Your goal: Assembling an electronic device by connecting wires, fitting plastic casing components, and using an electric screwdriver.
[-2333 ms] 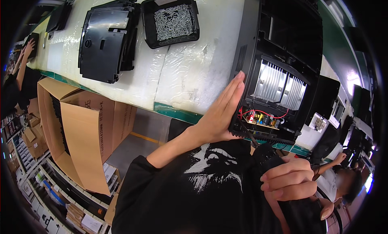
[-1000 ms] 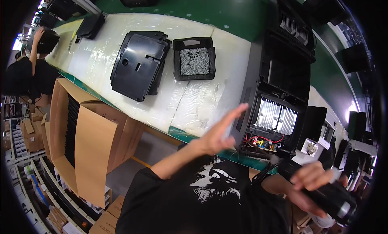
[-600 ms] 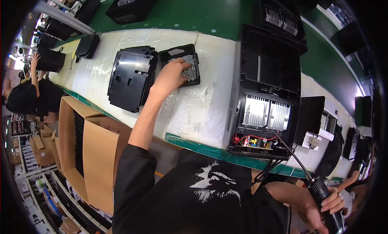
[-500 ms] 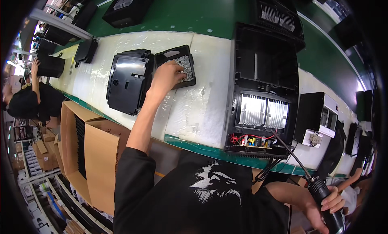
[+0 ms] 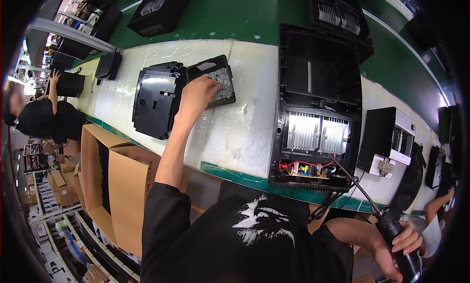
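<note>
My left hand is over a black tray, its fingers pinched together above a heap of small silver screws. Whatever the fingertips hold is too small to make out. Down at the lower right, my right hand grips a black power screwdriver. Its long thin bit slants up and left, the tip near the lower edge of a black housing. Inside that housing sit silver finned heat sinks and a circuit board with red wires.
Stacked black panels lie left of the tray. An open cardboard box stands before the bench at left. Right of the housing is a black and white unit. More black housings rest on the green surface behind. A co-worker stands far left.
My left hand has drawn back slightly from the screws, its fingers now closer together. The right hand keeps its hold on the screwdriver. The whole view has shifted a little.
</note>
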Action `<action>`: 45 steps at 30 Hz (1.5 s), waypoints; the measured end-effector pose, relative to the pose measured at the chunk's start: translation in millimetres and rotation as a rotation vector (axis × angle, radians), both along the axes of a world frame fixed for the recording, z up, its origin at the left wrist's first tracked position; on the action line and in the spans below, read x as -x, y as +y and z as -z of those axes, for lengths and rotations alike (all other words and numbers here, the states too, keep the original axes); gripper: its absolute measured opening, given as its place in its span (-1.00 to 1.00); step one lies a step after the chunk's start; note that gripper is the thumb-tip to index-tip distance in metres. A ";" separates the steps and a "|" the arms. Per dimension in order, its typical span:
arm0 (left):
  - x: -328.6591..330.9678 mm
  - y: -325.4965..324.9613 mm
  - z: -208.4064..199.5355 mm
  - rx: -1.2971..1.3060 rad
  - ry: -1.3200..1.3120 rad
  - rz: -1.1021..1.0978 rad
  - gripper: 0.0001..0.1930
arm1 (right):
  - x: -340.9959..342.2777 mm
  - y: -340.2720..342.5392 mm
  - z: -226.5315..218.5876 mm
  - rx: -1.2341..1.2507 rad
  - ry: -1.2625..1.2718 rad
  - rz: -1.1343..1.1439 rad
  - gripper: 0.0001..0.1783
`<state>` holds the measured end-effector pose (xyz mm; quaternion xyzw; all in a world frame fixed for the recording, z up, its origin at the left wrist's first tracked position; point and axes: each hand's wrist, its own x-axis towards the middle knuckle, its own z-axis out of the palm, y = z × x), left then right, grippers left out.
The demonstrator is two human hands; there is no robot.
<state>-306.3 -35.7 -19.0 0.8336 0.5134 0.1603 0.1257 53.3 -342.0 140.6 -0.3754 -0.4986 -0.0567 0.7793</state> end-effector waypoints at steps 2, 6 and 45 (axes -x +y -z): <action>-4.2 0.3 -4.9 0.066 -0.003 -0.045 -0.83 | 10.2 14.3 -1.3 -0.268 0.205 -0.176 -0.54; -4.1 -0.4 -12.3 0.122 -0.016 -0.106 -0.81 | 1.9 4.9 3.6 -0.375 0.229 -0.369 -0.37; -120.7 -125.1 -69.6 -0.134 -0.639 0.583 -0.82 | 53.2 41.2 -24.9 -0.391 0.202 -0.607 -0.56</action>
